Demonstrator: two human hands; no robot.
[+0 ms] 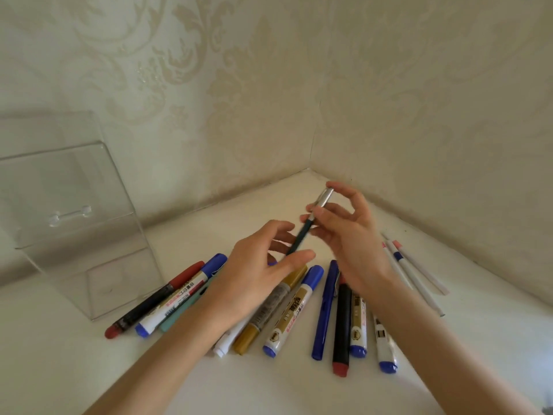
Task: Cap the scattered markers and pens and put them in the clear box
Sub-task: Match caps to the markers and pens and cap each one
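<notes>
The dark-green pen with silver cap (302, 235) is above the white table (89, 369), axis diagonal, cap pointing up toward the wall corner. The right hand (350, 235) pinches its middle. The left hand (257, 274) pinches its lower end.

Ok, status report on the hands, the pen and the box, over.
Dark pen held in both: left hand grips the barrel, right hand pinches at the silver cap. Clear box stands left, apart. Other markers lie on the table.
</notes>
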